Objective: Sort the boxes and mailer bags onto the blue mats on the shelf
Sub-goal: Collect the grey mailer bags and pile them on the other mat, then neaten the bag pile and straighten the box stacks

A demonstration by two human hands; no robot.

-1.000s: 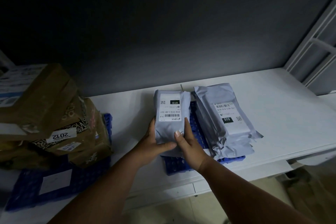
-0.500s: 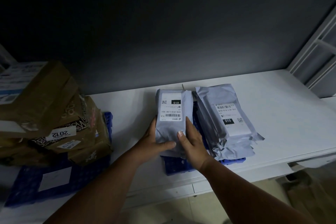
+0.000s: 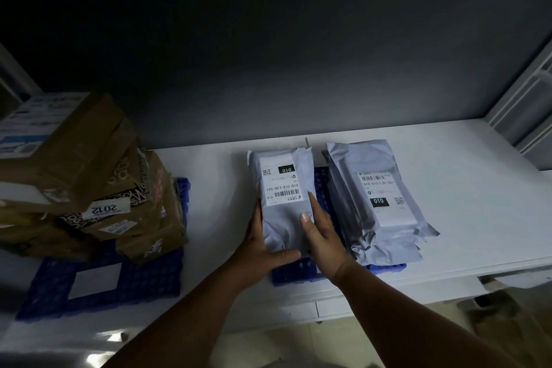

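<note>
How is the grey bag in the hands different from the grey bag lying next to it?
The held bag is narrower; the right bag looks wider. The held bag's label reads upside down with its black 010 patch at the far end; the right bag's label reads upright with the patch nearer. The left hand and right hand grip the held bag; nothing touches the right bag, which tops a pile. Both are grey mailers on the blue mat.

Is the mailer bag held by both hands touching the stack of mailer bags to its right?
Apart. The head view shows a strip of blue mat between the held mailer bag and the stack of mailer bags.
</note>
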